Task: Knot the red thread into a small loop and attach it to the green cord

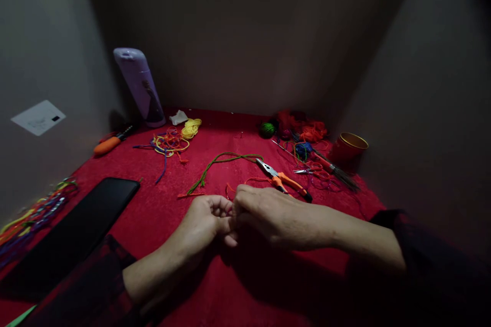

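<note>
The person's left forearm slants in from the lower left, and the left hand (203, 222) is turned thumb side up, its fingers curled inward toward the palm. The right forearm comes in from the right, nearly level, with the back of the right hand (278, 214) uppermost, its wrist almost straight and its bent fingers aimed left and down. The hands meet fingertip to fingertip low over the red cloth (226, 135). The right thumb and fingers are drawn together, but the overlap hides the tips; I cannot tell whether either hand is pinching anything. A thin red cord (192, 195) lies on the cloth just beyond the left hand, and further red strands show just past the joined fingertips, where their ends are hidden. Near the right hand are long-nosed pliers with orange-and-black handles (282, 179), their metal tip beside one end of a twisted green cord (215, 159), which arches across the cloth beyond both hands.
</note>
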A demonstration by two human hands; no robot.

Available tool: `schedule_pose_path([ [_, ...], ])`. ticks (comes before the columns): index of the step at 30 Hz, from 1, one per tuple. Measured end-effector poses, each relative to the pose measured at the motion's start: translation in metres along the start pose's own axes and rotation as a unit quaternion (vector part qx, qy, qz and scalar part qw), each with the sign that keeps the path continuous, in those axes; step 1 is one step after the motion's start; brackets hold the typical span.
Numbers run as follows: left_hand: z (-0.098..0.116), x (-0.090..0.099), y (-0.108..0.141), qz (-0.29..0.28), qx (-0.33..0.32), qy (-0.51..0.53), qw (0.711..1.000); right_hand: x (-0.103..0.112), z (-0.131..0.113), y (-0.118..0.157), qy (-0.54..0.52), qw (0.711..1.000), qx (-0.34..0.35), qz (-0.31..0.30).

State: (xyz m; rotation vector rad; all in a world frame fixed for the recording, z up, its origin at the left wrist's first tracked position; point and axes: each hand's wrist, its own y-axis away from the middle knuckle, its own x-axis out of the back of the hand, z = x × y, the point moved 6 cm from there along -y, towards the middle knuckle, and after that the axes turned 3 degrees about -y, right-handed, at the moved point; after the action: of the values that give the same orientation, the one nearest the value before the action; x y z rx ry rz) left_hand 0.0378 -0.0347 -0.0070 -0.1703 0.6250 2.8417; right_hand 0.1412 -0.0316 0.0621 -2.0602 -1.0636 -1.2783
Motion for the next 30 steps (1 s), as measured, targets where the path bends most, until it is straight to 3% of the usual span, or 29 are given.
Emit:
schedule_pose_path([
  [4,0.005,0.000,0.004,0.009,0.009,-0.003,1.000,0.005,0.009,0.005,0.035,0.996,0.008,0.087],
  [8,0.005,-0.002,0.004,0.005,0.013,-0.006,1.000,-0.007,-0.001,0.007,0.152,0.980,0.098,0.081],
  [12,0.000,-0.001,0.000,0.001,0.011,0.021,1.000,-0.017,-0.025,0.010,0.276,0.937,0.188,0.104],
  [16,-0.004,0.002,-0.005,0.000,0.005,0.006,1.000,-0.024,-0.040,0.007,0.370,0.904,0.195,0.093],
  [18,-0.005,0.002,-0.006,-0.005,0.000,-0.001,1.000,-0.027,-0.040,0.003,0.381,0.902,0.186,0.082],
  [21,-0.006,0.000,-0.004,-0.024,0.008,0.001,1.000,-0.026,-0.026,-0.002,0.278,0.949,0.128,0.080],
  [24,-0.005,0.000,0.000,-0.012,0.022,-0.022,0.999,-0.024,-0.001,0.001,0.049,0.995,0.011,0.088],
  [27,-0.003,0.000,0.003,0.001,0.033,-0.036,0.999,-0.024,0.014,0.009,-0.109,0.985,-0.041,0.127],
  [30,-0.001,-0.001,0.003,0.002,0.034,-0.032,0.999,-0.022,0.016,0.014,-0.108,0.982,-0.035,0.152],
])
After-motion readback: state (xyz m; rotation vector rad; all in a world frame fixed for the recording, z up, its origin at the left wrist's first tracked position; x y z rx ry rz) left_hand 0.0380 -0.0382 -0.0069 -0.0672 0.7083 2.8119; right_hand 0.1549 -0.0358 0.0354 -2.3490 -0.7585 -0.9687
